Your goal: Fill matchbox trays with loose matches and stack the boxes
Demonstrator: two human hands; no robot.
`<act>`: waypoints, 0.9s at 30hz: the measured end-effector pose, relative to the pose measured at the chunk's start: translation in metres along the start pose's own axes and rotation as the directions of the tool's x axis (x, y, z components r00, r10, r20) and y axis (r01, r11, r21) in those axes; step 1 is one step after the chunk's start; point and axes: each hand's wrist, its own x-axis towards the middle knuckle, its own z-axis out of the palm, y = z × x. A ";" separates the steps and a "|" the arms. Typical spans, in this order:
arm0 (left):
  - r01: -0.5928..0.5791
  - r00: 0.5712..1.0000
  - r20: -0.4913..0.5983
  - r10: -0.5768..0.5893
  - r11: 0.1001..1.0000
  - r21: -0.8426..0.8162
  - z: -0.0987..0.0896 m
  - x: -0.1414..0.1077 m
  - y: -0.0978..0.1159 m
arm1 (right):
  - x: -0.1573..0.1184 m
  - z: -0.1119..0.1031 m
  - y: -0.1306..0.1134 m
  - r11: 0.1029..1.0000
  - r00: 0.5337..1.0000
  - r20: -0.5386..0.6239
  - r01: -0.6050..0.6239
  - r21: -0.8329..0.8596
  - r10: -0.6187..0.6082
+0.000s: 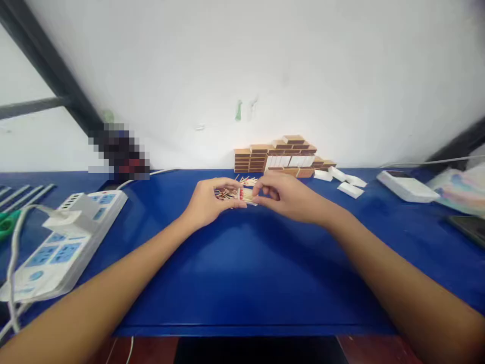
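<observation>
Left hand (204, 202) is pinching a match tray (248, 195) mid-counter (235, 273); right hand (291, 196) is curling at its other end, grip unclear.
The tray is probably feeling light and crushable, favouring gentle pressure on its sides; loose matches (226, 193) and stacked boxes (257, 157) are crowding behind, room opening toward the front edge.

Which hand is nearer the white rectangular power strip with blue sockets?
Left. The left hand is right of the power strip, across bare blue tabletop; the right hand is farther right, beyond the left hand.
</observation>
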 end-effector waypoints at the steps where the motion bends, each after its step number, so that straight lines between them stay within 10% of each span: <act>1: 0.001 1.000 -0.003 -0.001 1.000 -0.007 0.000 0.000 0.000 | 0.000 0.000 -0.001 1.000 1.000 -0.016 0.009 0.006 -0.009; 27: 0.112 0.993 -0.009 -0.116 0.978 -0.175 0.001 0.001 0.002 | 0.003 0.003 -0.009 0.991 0.982 -0.157 0.115 0.061 -0.104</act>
